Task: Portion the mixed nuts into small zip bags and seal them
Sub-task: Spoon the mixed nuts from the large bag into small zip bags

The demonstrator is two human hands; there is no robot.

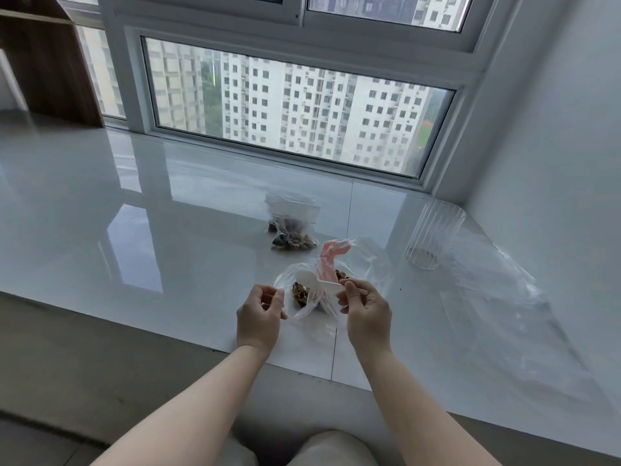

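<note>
1. The left hand (258, 319) has its fingers (278, 299) pinched on the rim of a small zip bag (299, 309), held just above the bench (134, 230).
2. The right hand (366, 314) has its fingers (349, 290) clamped on a white spoon (316, 284), whose bowl sits over the mixed nuts (300, 294) inside the bag.
3. Beyond the fingers lies a filled bag (291, 227); a ribbed clear cup (433, 233) stands to their right.

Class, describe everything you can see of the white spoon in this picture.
The spoon looks like white plastic, with a rounded bowl and a flat handle. It lies roughly level, bowl to the left, handle to the right. The right hand pinches the handle end. The bowl sits in the mouth of a small clear bag that the left hand holds open, just above the nuts inside. Whether the bowl carries nuts cannot be told.
</note>
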